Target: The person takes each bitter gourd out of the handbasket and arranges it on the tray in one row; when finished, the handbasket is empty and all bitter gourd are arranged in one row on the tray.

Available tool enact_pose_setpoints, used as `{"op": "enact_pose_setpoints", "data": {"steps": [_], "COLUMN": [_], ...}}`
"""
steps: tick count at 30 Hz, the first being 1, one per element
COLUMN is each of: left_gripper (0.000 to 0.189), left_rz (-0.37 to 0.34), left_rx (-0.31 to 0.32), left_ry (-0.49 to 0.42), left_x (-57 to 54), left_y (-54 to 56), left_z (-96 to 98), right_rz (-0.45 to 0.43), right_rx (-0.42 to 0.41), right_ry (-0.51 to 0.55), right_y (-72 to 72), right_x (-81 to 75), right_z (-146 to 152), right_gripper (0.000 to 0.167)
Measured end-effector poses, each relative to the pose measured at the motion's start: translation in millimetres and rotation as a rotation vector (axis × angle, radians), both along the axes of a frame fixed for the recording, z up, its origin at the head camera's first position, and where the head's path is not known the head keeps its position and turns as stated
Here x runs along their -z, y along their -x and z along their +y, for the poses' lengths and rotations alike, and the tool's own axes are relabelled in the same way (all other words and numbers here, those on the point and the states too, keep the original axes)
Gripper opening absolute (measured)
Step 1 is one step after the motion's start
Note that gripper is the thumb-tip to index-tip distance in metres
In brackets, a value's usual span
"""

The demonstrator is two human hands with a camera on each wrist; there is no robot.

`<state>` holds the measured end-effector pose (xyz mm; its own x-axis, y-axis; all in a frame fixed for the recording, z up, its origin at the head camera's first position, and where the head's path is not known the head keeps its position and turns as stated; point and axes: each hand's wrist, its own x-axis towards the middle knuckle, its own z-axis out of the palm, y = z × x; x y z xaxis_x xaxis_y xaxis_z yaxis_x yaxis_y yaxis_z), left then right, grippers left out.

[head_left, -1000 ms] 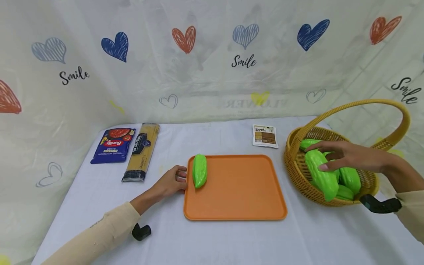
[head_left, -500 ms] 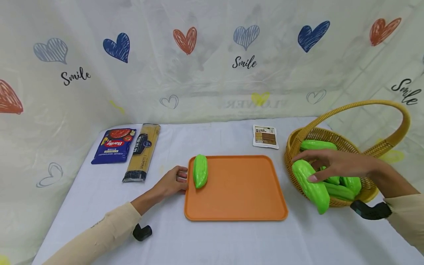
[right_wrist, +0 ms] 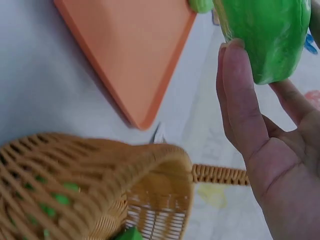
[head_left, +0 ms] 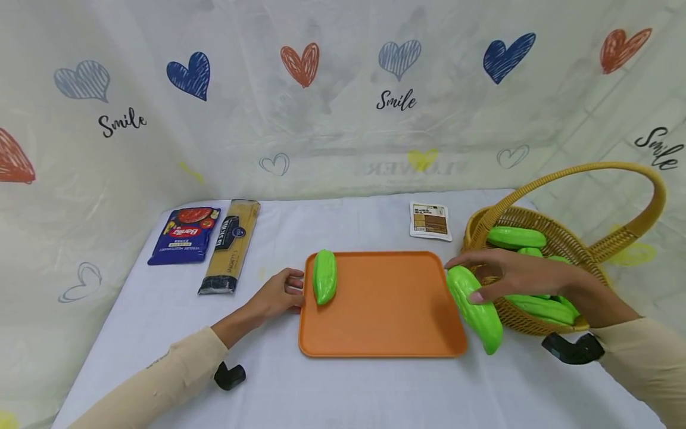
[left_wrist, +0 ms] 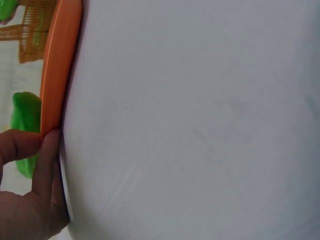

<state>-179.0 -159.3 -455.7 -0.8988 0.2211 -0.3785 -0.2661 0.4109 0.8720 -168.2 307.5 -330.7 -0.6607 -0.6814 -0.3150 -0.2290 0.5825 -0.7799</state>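
My left hand (head_left: pixel 276 296) pinches the left edge of an orange tray (head_left: pixel 386 304); in the left wrist view the thumb and fingers (left_wrist: pixel 46 160) meet at the rim. A glossy green bitter melon (head_left: pixel 324 277) lies on the tray near that hand. My right hand (head_left: pixel 506 275) holds another bitter melon (head_left: pixel 485 328) between thumb and fingers, over the gap between the tray's right edge and a wicker basket (head_left: pixel 560 235). In the right wrist view this held melon (right_wrist: pixel 267 40) is raised above the tray. Several more green melons (head_left: pixel 517 238) lie in the basket, partly hidden by the right arm.
A blue Barilla packet (head_left: pixel 186 235) and a spaghetti pack (head_left: pixel 230 247) lie at the back left. Behind the tray's right end sits a small white-and-brown packet (head_left: pixel 430 221). The basket's tall handle (head_left: pixel 584 168) arches over the right side. A printed curtain (head_left: pixel 343 131) hangs behind.
My right hand has lifted a bitter melon out of the basket and moved left with it toward the tray's right edge. The left hand and tray have stayed put.
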Motion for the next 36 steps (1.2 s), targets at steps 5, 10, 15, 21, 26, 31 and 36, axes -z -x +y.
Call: {"op": "enact_pose_setpoints", "data": {"steps": [5,10,15,21,26,31,36], "left_gripper": [0.063,0.063,0.062,0.061,0.062,0.062,0.063], "left_rz": [0.003,-0.005,-0.005,-0.001,0.004,0.009,0.012], "left_rx": [-0.007,-0.009,-0.008,-0.007,-0.005,-0.001,-0.005], "left_ry": [0.000,0.002,0.001,0.003,-0.003,-0.007,-0.012], "left_x": [0.4,1.3,1.1,1.0,1.2,0.8,0.4], "left_y": [-0.5,-1.8,-2.0,-2.2,-1.6,-1.3,-2.1], "left_z": [-0.4,-0.3,0.2,-0.3,-0.7,-0.5,-0.5], "right_rz": [0.037,0.102,0.085,0.064,0.057,0.071,0.060], "right_rx": [0.031,0.083,0.096,0.112,0.142,0.152,0.188], "right_ry": [0.016,-0.002,0.009,0.046,0.074,0.102,0.115], "right_y": [0.2,-0.9,1.2,6.2,9.3,13.0,14.9], "right_x": [6.0,11.6,17.7,25.8,31.6,38.2,43.2], "right_z": [-14,-28,-41,-54,-63,-70,-76], "right_gripper": [0.053,0.053,0.052,0.053,0.054,0.054,0.054]}}
